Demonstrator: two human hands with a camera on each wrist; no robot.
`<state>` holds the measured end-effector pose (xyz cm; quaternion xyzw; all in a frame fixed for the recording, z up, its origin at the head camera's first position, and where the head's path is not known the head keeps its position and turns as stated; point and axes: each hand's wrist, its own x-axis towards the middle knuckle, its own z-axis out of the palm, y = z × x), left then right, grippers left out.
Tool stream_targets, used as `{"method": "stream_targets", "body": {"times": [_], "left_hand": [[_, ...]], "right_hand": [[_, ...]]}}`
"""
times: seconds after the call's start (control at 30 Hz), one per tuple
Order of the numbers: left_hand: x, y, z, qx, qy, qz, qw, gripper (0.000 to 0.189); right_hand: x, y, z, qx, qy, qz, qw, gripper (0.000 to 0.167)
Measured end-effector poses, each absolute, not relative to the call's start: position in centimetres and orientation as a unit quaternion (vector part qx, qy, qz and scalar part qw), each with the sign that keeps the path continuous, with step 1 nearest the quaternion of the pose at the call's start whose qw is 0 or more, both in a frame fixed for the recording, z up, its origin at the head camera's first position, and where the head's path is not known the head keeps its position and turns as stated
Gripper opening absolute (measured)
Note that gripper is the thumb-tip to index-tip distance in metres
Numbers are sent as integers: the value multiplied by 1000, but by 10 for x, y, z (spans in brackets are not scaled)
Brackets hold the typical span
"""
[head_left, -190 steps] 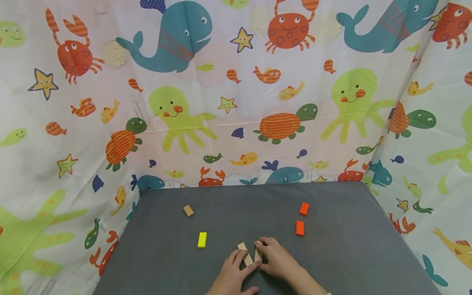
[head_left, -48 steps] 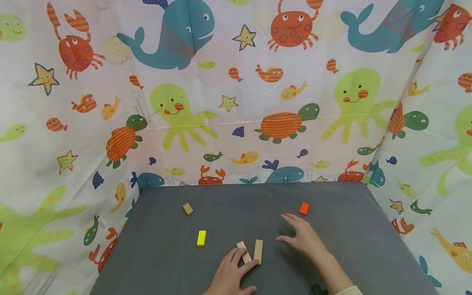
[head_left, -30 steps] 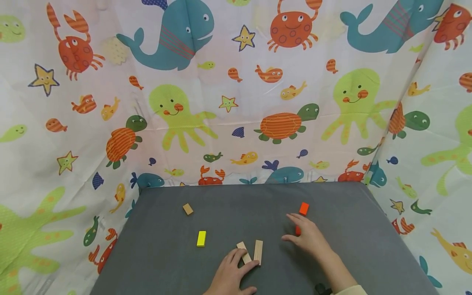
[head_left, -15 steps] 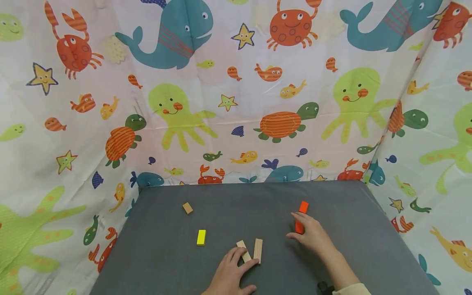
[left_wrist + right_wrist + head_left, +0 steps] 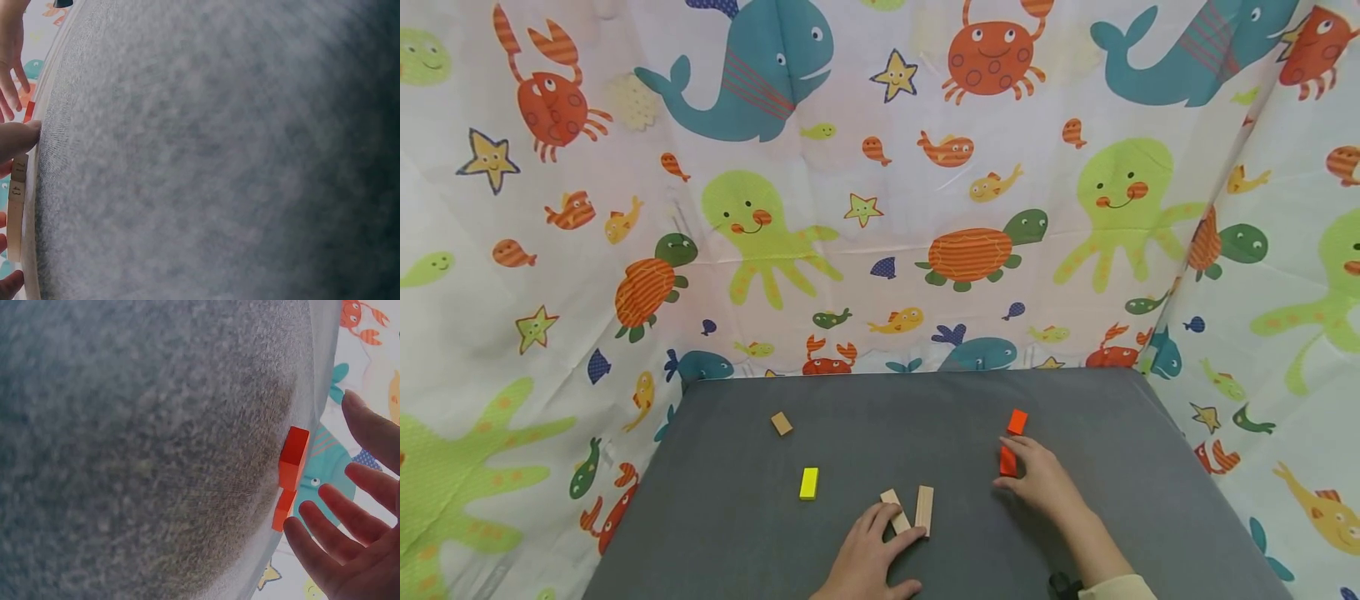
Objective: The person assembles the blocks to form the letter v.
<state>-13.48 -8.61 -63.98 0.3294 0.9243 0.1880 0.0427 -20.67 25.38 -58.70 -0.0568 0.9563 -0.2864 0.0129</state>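
Observation:
Two pale wooden blocks (image 5: 924,511) lie on the grey table in a narrow V. My left hand (image 5: 868,554) holds the left wooden block (image 5: 901,523), with fingers over it and the thumb tip at the near end of the right one. In the left wrist view, numbers mark the ends of the wooden blocks (image 5: 17,206). My right hand (image 5: 1045,479) hovers by the nearer red block (image 5: 1008,461), thumb and fingers spread to either side. The right wrist view shows these fingers (image 5: 340,515) relaxed and apart from the red block (image 5: 294,457).
A second red block (image 5: 1017,422) lies just behind the nearer one. On the left are a yellow block (image 5: 808,483) and a tan wooden block (image 5: 782,423). A curtain (image 5: 880,250) printed with sea animals hangs behind the grey table (image 5: 737,542).
My right hand has let go of the right wooden block and moved right, first covering the nearer red block, then drawing back a little beside it. My left hand has stayed put.

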Motion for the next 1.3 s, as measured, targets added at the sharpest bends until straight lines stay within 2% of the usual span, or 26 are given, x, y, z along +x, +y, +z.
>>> {"method": "stream_targets", "body": {"times": [0.4, 0.87, 1.3], "left_hand": [[-135, -86, -638, 317, 927, 188, 70, 64], [-136, -86, -641, 310, 928, 194, 78, 63], [-136, -86, -642, 313, 927, 194, 74, 63]], "right_hand": [[-210, 256, -596, -54, 958, -281, 20, 73], [-212, 256, -601, -51, 960, -273, 26, 69], [-216, 258, -604, -52, 966, -251, 21, 58]]}}
